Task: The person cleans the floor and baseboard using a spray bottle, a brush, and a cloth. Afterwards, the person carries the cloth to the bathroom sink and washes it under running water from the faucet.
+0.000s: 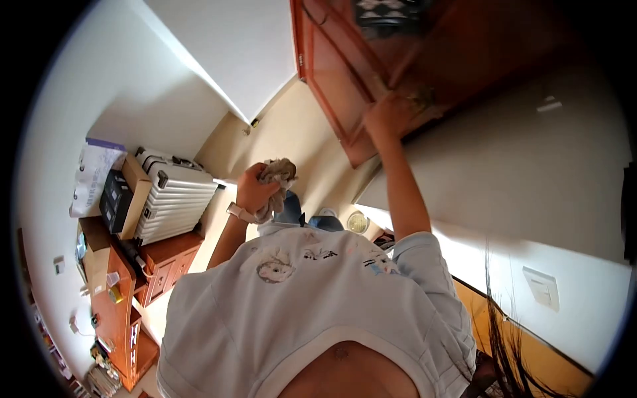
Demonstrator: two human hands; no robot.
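Observation:
My left hand [253, 191] is closed around a crumpled grey-beige cloth [280, 174], held in front of my body above the floor. A pale band circles that wrist. My right arm reaches forward to a reddish-brown wooden door [335, 93]. There my right hand [389, 118] grips at the brass-coloured door handle [421, 101]; its fingers are slightly blurred and partly hidden. The door stands at an angle to the white wall, and a dark item with a diamond pattern [388, 14] shows at its top.
To the left, a ribbed silver suitcase [176, 199] stands by a black box [117, 198] and a white-purple bag [96, 176]. Below them is a wooden desk [109, 312]. A white panel [232, 46] rises ahead. A light switch [541, 289] is on the right wall. Beige floor [298, 126] lies between.

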